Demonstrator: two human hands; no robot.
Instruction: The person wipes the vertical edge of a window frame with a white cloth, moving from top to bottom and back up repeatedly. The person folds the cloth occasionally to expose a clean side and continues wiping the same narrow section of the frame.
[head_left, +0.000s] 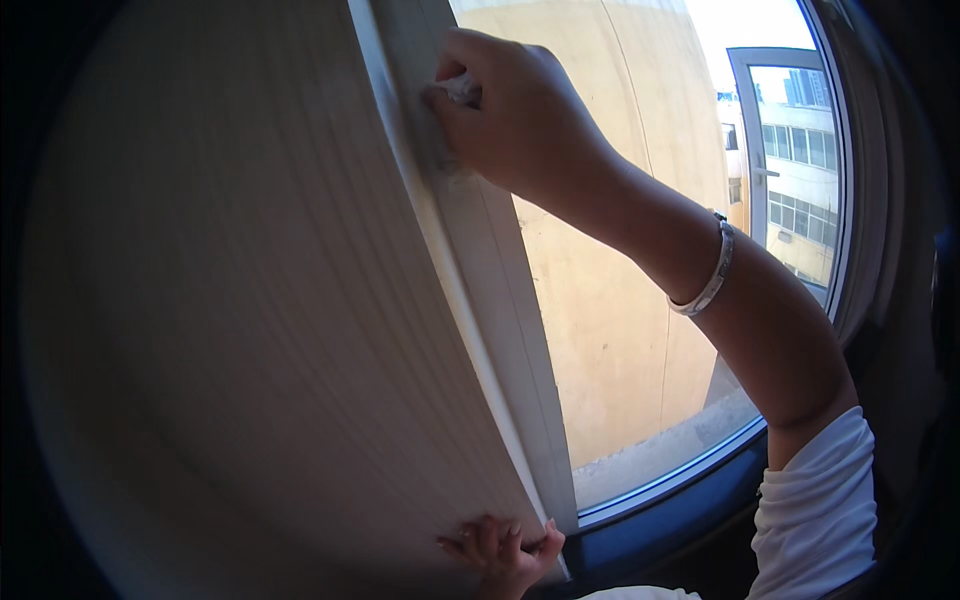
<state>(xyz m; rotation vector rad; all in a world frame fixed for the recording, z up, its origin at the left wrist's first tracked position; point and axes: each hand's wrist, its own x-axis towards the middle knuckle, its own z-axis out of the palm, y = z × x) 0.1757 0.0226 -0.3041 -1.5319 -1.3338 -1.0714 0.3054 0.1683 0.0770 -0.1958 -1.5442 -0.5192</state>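
Note:
My right hand (510, 109) is closed around a crumpled white cloth or tissue (461, 88), of which only a small part shows. The hand is beside the upper part of a pale upright frame (487, 255), between a wood-grain panel and the window. A silver bangle (709, 281) circles my right wrist. At the bottom, my left hand (510, 547) lies on the large wood-grain panel (262, 300), fingers apart on its face and thumb at its light edge strip (465, 322). I see nothing held in the left hand.
Right of the upright is a window, with a beige outside wall (622, 315) beyond it. A white-framed window sash (750, 150) stands farther right. A dark blue sill (667, 491) runs below the glass. Dark, dim curtain-like folds (881, 187) line the right side.

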